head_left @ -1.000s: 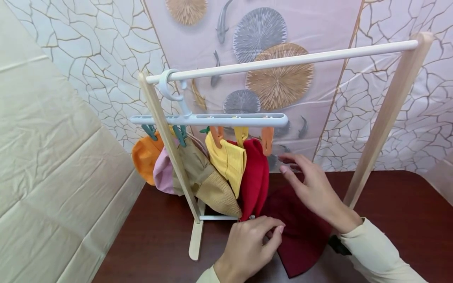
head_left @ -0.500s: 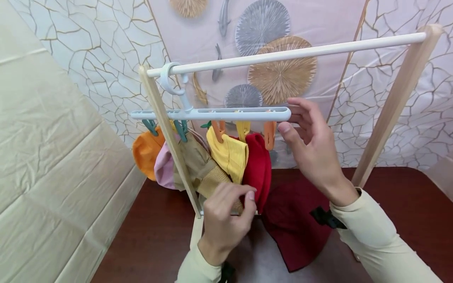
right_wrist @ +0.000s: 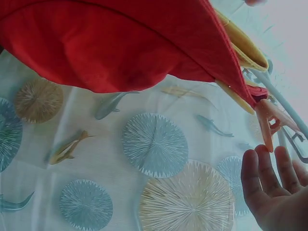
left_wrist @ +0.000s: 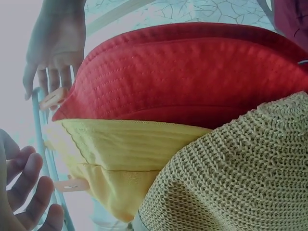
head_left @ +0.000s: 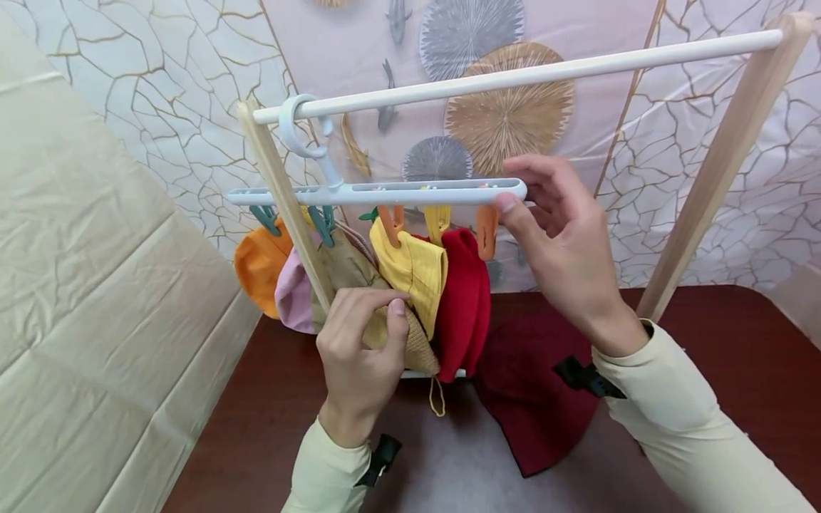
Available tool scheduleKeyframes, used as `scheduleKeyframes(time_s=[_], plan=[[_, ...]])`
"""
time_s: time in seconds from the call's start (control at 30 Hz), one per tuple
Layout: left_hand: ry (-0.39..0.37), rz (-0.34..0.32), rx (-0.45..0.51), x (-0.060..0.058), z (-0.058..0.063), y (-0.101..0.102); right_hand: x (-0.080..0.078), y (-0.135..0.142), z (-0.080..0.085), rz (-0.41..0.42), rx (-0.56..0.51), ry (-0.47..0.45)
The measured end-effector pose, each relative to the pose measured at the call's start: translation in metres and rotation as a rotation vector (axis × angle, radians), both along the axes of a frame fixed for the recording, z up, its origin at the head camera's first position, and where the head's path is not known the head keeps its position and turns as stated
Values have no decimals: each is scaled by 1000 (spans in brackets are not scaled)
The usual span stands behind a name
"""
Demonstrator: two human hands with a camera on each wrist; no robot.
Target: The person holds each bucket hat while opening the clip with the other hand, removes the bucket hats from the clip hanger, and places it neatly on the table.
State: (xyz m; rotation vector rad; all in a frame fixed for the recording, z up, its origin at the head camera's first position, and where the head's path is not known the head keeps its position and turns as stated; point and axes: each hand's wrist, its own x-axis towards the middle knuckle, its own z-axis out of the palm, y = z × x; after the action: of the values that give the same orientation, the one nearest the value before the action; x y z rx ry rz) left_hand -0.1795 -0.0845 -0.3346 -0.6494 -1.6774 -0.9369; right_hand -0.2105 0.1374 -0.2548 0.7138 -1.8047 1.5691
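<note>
A pale blue clip hanger [head_left: 430, 191] hangs by its hook from the rack's white rod. My right hand [head_left: 567, 246] has its thumb on the front of the hanger's right end and its fingers behind it. Below that end is an orange clip [head_left: 487, 234]. Clips hold a red hat [head_left: 463, 299], a yellow hat [head_left: 410, 274] and, further left, a tan hat with a knitted part [left_wrist: 240, 159]. My left hand [head_left: 359, 349] is loosely curled in front of the tan hat, holding nothing; in the left wrist view its fingers [left_wrist: 29, 187] are near the hanger.
The wooden rack [head_left: 725, 164] stands on a dark red-brown table [head_left: 231, 427]. A maroon hat [head_left: 539, 399] lies on the table at the right. Orange [head_left: 256, 267] and pink [head_left: 293, 296] hats hang at the left end, partly behind the rack's post.
My right hand has risen from beside the orange clip to the hanger's end. My left hand has moved left and up, away from the red hat's lower edge.
</note>
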Motion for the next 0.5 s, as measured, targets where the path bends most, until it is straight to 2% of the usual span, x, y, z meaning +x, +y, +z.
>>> scheduleKeyframes(time_s=[0.23,0.5], plan=[[-11,11,17,0,-1,1,1,1,0,-4,-11,8],[17,24,35,-4,10,0,2,2,6,-43,28,29]])
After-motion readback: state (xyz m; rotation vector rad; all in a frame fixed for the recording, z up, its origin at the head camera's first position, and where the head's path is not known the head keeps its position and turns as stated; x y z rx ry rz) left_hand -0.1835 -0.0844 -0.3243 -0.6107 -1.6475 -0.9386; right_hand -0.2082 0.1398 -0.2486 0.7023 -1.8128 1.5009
